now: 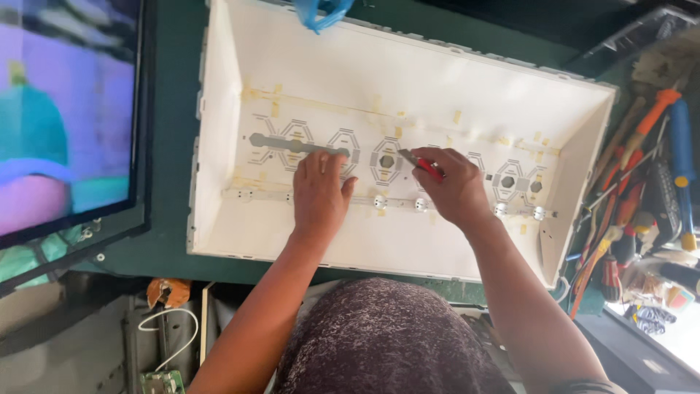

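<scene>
Head view looked straight down on a white, tray-like back panel (219, 146) of a flat screen, lying on a green bench top (171, 109), with two bare hands at work inside it. The left hand (319, 195) lay flat, fingers pressed down on the near end of a grey strip (292, 144) that ran along the upper row of printed hexagon marks. The right hand (453, 186) was clenched around a red-handled cutter (421, 165), its blade end pointing left toward the strip's free end. A second strip (408, 203), carrying small round lenses, ran just below both hands. To do this well, I judged the left fingers should keep the strip pinned close to the blade, yet never in its path, while the tool stayed low and nearly flat so it slid under the strip instead of gouging the white sheet. Slow, short strokes would suit best. A blue-gloved hand (321, 11) of another person rested at the panel's far rim; a lit screen (65, 109) stood left, and hand tools (642, 168) lay heaped at the right.
</scene>
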